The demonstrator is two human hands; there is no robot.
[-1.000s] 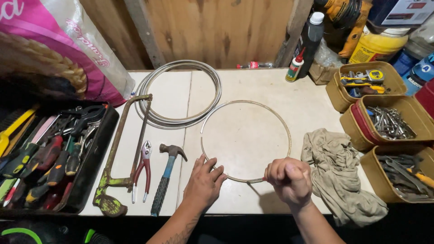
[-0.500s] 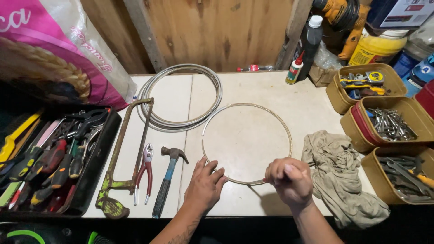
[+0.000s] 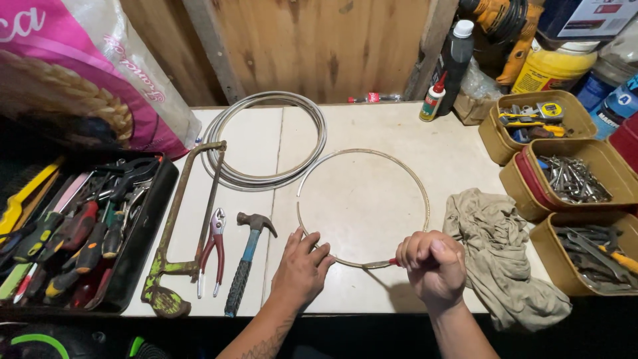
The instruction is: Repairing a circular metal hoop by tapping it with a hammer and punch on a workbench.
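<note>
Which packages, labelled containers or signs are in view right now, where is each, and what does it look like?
Large sack: far left, pink and clear plastic, grain picture.
Small bottle: back of the bench, white, red cap, green label.
Tall bottle: behind it, black, white cap.
Yellow jug: back right, pale lid.
Box: top right, dark with white label.

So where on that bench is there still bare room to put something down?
Bare top shows inside the wire ring, beyond it toward the small bottle, and between the hammer and the left hand. The left edge by the tool tray and the right side, with rag and tins, are crowded.
</note>
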